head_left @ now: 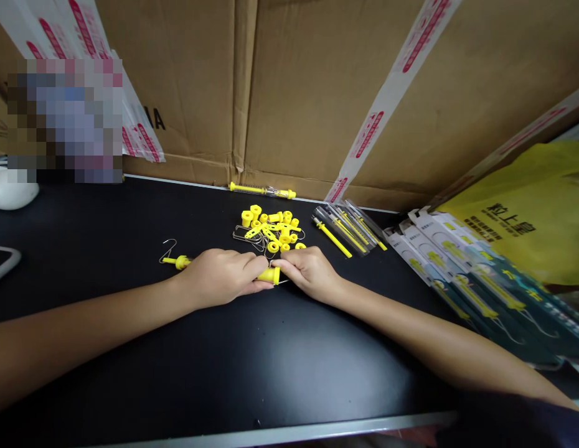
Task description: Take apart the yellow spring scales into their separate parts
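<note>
My left hand (224,274) is closed around the tube of a spring scale, which lies sideways. The scale's yellow end cap (271,275) shows on the right of that hand, and its other yellow end (181,262) with a wire hook (169,249) sticks out on the left. My right hand (312,274) pinches thin metal wire at the right end cap; its fingertips hide most of the wire. Just beyond both hands lies a pile of yellow plastic parts (271,230) mixed with wire hooks (241,233).
Clear tubes with yellow rods (348,229) lie right of the pile. Another spring scale (261,190) rests at the back, against a cardboard box (294,93). Packaged scales (476,286) and a yellow bag (527,211) are at right. A phone-like object (4,264) lies left on the black table (289,367).
</note>
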`<state>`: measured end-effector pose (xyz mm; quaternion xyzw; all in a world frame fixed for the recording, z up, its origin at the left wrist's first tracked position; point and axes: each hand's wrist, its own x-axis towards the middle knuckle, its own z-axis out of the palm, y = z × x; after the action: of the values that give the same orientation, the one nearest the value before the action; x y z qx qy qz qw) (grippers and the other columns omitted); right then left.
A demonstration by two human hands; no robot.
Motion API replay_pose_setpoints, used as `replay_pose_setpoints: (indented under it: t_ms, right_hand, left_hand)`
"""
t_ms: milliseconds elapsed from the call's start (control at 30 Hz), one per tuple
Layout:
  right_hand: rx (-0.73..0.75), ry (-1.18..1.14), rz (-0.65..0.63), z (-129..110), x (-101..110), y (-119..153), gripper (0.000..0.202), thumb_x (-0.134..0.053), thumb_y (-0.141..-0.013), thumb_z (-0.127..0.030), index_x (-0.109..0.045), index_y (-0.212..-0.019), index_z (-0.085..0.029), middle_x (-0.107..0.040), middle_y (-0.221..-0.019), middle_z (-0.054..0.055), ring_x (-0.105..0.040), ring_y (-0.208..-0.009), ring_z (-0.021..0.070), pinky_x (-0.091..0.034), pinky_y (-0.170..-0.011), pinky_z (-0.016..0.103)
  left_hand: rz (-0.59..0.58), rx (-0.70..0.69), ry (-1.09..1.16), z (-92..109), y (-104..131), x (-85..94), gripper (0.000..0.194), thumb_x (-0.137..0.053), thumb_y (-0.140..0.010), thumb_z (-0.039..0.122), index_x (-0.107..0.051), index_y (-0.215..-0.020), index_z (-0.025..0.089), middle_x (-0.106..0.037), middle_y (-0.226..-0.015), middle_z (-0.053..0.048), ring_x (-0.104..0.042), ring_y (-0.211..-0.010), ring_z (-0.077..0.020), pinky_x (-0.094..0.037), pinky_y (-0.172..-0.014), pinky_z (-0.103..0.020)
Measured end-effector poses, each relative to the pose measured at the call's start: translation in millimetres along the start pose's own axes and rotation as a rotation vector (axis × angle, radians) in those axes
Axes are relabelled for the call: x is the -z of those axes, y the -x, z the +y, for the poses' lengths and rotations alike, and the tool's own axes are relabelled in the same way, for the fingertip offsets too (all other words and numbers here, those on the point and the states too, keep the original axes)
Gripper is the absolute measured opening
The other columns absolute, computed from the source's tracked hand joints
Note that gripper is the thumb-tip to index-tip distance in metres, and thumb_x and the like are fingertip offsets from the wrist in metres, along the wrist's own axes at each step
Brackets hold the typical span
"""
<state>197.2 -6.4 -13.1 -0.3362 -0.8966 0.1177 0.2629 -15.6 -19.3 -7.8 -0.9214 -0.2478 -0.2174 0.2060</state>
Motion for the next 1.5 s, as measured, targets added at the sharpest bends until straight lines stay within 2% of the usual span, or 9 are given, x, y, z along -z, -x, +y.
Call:
replay_pose_setpoints:
  t_ms: [133,233,500,733,900,1100,1233,1333,1500]
  right_hand:
    - [-0.103,-0.106,0.050,1.6,0.0,-4.2,0.051,-0.033,-0.095,-0.042,-0.033,-0.051,-0.017,-0.032,-0.048,-0.005,-0.027,-0.043,0.0054,-0.024,-0.046,0.021]
    - [-0.119,-0.142,0.080,3.7,-0.3,-5.5,0.049,-0.036,-0.095,-0.041,-0.027,-0.052,-0.018,-0.028,-0.049,-0.005,-0.025,-0.045,0.0052,-0.023,-0.047,0.022]
    - [-0.112,-0.164,0.041,2.6,1.5,-2.1,0.044,-0.038,-0.094,-0.037,-0.030,-0.056,-0.018,-0.027,-0.053,-0.005,-0.025,-0.048,0.0058,-0.023,-0.049,0.022]
    - [-0.260,-0.220,0.196,7.3,4.3,0.4,0.040,-0.037,-0.094,-0.038,-0.034,-0.060,-0.018,-0.030,-0.058,-0.004,-0.027,-0.053,0.0073,-0.025,-0.051,0.022]
    - [-0.342,-0.065,0.269,19.1,15.7,-1.5,0.044,-0.043,-0.090,-0.042,-0.032,-0.055,-0.018,-0.026,-0.054,-0.005,-0.025,-0.050,0.0071,-0.021,-0.049,0.023]
    - [-0.269,0.134,0.021,25.7,23.8,-3.4,0.049,-0.048,-0.088,-0.046,-0.036,-0.051,-0.016,-0.036,-0.050,-0.005,-0.029,-0.047,0.0065,-0.020,-0.049,0.023]
    - [-0.208,0.230,-0.011,25.9,24.9,-3.5,0.047,-0.047,-0.088,-0.043,-0.037,-0.051,-0.016,-0.041,-0.051,-0.004,-0.033,-0.047,0.0064,-0.021,-0.050,0.023]
    - [-0.204,0.290,0.001,27.2,25.2,-3.8,0.046,-0.050,-0.086,-0.044,-0.037,-0.051,-0.016,-0.041,-0.049,-0.004,-0.034,-0.046,0.0066,-0.021,-0.049,0.022]
    - [-0.223,0.378,0.156,26.4,25.1,-3.5,0.037,-0.054,-0.083,-0.041,-0.043,-0.058,-0.017,-0.047,-0.051,-0.003,-0.038,-0.045,0.0073,-0.022,-0.048,0.022]
  left_hand:
    - [0.074,-0.039,-0.057,4.1,-1.5,4.2,0.032,-0.040,-0.093,0.042,-0.046,-0.073,0.018,-0.053,-0.056,0.004,-0.052,-0.050,-0.0110,-0.028,-0.047,-0.025]
    - [0.103,-0.037,-0.062,4.6,-3.3,6.2,0.034,-0.038,-0.094,0.042,-0.048,-0.073,0.018,-0.053,-0.056,0.004,-0.051,-0.050,-0.0106,-0.029,-0.047,-0.025]
    - [0.089,0.038,-0.046,-2.2,-3.3,3.7,0.032,-0.039,-0.093,0.041,-0.052,-0.076,0.017,-0.058,-0.064,0.002,-0.055,-0.056,-0.0113,-0.033,-0.051,-0.025]
    - [0.054,0.111,0.032,-7.1,-0.5,-2.3,0.024,-0.044,-0.090,0.038,-0.054,-0.095,0.016,-0.065,-0.080,0.000,-0.062,-0.071,-0.0135,-0.041,-0.062,-0.024]
    - [0.033,0.114,0.047,-6.9,0.2,-3.0,0.022,-0.046,-0.090,0.036,-0.054,-0.097,0.017,-0.065,-0.083,0.001,-0.062,-0.074,-0.0137,-0.042,-0.064,-0.024]
    - [0.025,0.109,0.058,-7.4,-0.6,-3.7,0.020,-0.047,-0.089,0.035,-0.054,-0.095,0.018,-0.064,-0.081,0.002,-0.061,-0.073,-0.0135,-0.041,-0.062,-0.025]
    - [0.019,0.115,0.060,-6.5,-0.4,-3.0,0.019,-0.047,-0.089,0.035,-0.055,-0.092,0.018,-0.063,-0.079,0.002,-0.061,-0.073,-0.0137,-0.041,-0.062,-0.025]
    - [0.016,0.118,0.064,-6.5,-0.2,-2.6,0.019,-0.047,-0.089,0.035,-0.055,-0.092,0.018,-0.063,-0.080,0.002,-0.062,-0.074,-0.0137,-0.042,-0.063,-0.025]
    - [0.021,0.109,0.076,-7.6,-0.3,-2.6,0.019,-0.047,-0.088,0.033,-0.055,-0.093,0.017,-0.064,-0.081,0.001,-0.062,-0.074,-0.0138,-0.044,-0.064,-0.025]
